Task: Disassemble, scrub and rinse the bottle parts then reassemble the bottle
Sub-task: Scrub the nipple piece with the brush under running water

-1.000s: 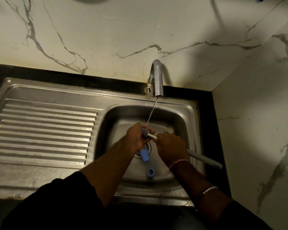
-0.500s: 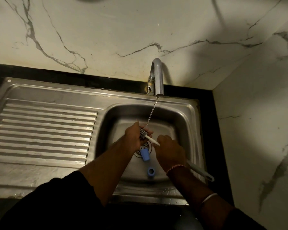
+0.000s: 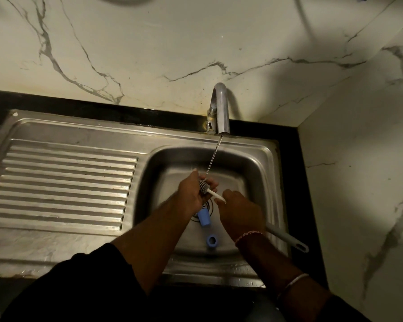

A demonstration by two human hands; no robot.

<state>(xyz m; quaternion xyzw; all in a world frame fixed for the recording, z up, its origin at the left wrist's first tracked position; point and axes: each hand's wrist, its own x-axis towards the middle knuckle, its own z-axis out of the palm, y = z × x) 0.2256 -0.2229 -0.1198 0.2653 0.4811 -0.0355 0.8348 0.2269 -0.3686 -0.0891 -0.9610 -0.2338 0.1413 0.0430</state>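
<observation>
The left hand is closed around a blue bottle part, held over the middle of the sink basin so the thin stream of water from the tap lands right at its open upper end. Only the lower blue end of that part shows below the palm; what the upper end looks like is hidden by the fingers. The part is tilted, top toward the back wall of the basin, which lets the water run in and the brush reach inside.

The right hand is clenched on the white handle of a brush. The bristle head sits at the mouth of the held part, against the left fingers, and the long handle runs back past the wrist toward the front right corner of the sink. Gripping close to the head likely gives better control for short scrubbing strokes.

1 more blue piece, a small ring-like cap, lies loose on the basin floor near the front edge, just in front of the drain. It is probably parked there to wait its turn or to catch rinse water.

The ribbed draining board on the left side of the sink carries nothing from the bottle, so reassembly looks some way off.
</observation>
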